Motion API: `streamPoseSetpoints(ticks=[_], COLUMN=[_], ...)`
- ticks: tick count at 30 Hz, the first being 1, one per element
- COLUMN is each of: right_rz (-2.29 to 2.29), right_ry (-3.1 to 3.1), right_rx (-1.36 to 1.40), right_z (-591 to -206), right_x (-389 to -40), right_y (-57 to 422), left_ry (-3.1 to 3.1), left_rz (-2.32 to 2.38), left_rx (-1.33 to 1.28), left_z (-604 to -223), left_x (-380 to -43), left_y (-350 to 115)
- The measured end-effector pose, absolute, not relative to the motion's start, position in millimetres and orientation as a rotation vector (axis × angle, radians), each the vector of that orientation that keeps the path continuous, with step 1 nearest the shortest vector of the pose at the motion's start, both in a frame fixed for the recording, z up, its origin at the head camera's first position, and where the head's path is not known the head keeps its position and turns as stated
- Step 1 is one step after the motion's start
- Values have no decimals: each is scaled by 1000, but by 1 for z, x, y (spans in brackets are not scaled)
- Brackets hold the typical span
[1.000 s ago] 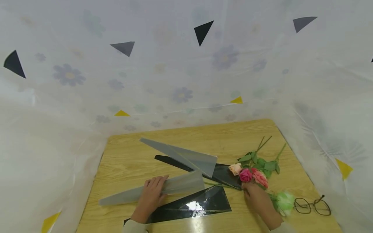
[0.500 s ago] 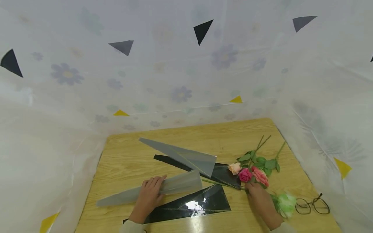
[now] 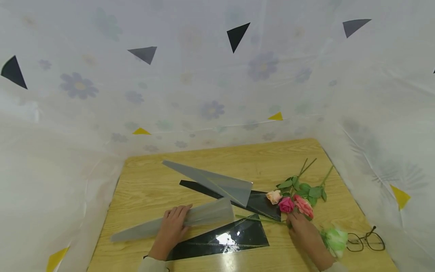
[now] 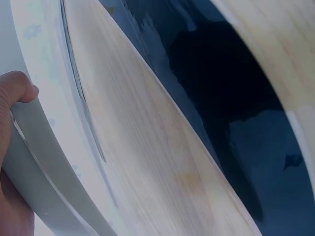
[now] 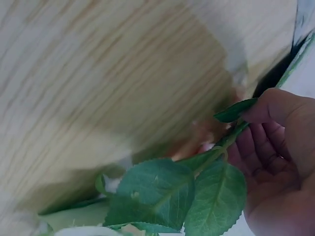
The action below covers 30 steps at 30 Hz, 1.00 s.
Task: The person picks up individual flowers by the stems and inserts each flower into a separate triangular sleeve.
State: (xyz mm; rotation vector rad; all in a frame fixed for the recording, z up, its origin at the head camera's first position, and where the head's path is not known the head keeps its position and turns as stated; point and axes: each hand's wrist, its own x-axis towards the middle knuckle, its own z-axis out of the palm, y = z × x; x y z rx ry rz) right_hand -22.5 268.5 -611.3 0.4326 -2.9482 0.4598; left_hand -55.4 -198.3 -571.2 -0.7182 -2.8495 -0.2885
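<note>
My left hand (image 3: 171,228) grips a grey translucent flower sleeve (image 3: 212,211), a long cone with its wide mouth facing right. In the left wrist view the thumb (image 4: 19,87) lies over the sleeve's edge. Between the thumb and fingers of my right hand (image 3: 304,232) is the stem (image 3: 242,216) of a pale green artificial rose (image 3: 335,241). That stem points left, its end close to the sleeve's mouth, while the bloom lies behind the hand near the wrist. Serrated leaves (image 5: 152,194) hang from the stem in the right wrist view.
A glossy black sleeve (image 3: 244,236) lies in front. Farther back, another grey sleeve (image 3: 234,185) overlaps a second black one (image 3: 263,202). Peach (image 3: 273,197), magenta (image 3: 286,204) and coral (image 3: 303,206) roses lie just beyond my right hand. Eyeglasses (image 3: 367,240) rest at the right.
My right hand has shifted slightly right with the green rose, whose bloom is now nearer the eyeglasses. The left hand and its grey sleeve have slid a little left.
</note>
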Motion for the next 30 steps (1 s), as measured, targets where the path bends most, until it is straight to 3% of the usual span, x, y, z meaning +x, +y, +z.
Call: streamPoseSetpoints(ticks=[17, 30], right_rz=[489, 494], right_ry=[-2684, -2600], right_rx=[612, 779], right_z=[-561, -558], right_x=[-19, -25], right_y=[258, 236], left_ry=[-2884, -2817], left_rz=[-271, -263], left_rx=[-703, -811], left_z=[-567, -568], left_x=[-55, -53], left_y=[-205, -194])
